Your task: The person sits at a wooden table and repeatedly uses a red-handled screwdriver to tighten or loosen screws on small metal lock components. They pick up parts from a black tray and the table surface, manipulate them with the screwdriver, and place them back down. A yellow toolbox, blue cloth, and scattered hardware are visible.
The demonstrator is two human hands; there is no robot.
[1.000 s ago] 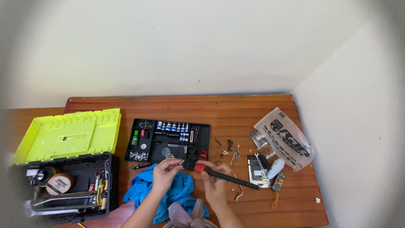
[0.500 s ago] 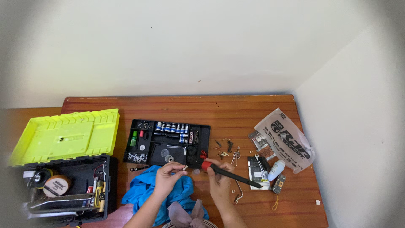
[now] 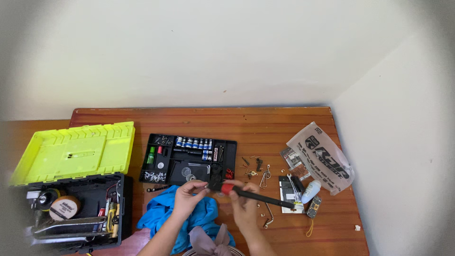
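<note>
My right hand (image 3: 245, 207) grips a tool with a red collar and a long black shaft (image 3: 258, 196) that points right toward the small parts. My left hand (image 3: 188, 195) pinches the tool's near end with thumb and fingers, just in front of the black organiser tray (image 3: 231, 150). Both hands hover over a blue cloth (image 3: 161, 214) at the table's near edge. What the left fingertips hold is too small to make out.
An open toolbox (image 3: 76, 213) with a yellow-green lid (image 3: 73, 151) stands at the left. Loose screws and hooks (image 3: 258, 170), a clear printed bag (image 3: 322, 156), a small white bottle (image 3: 311, 191) and a dark card (image 3: 288, 188) lie at the right. The wooden table (image 3: 265, 128) meets walls behind and right.
Both hands have stayed together on the tool and shifted slightly. The tool's shaft has tilted a little lower to the right. The view has drifted slightly.
</note>
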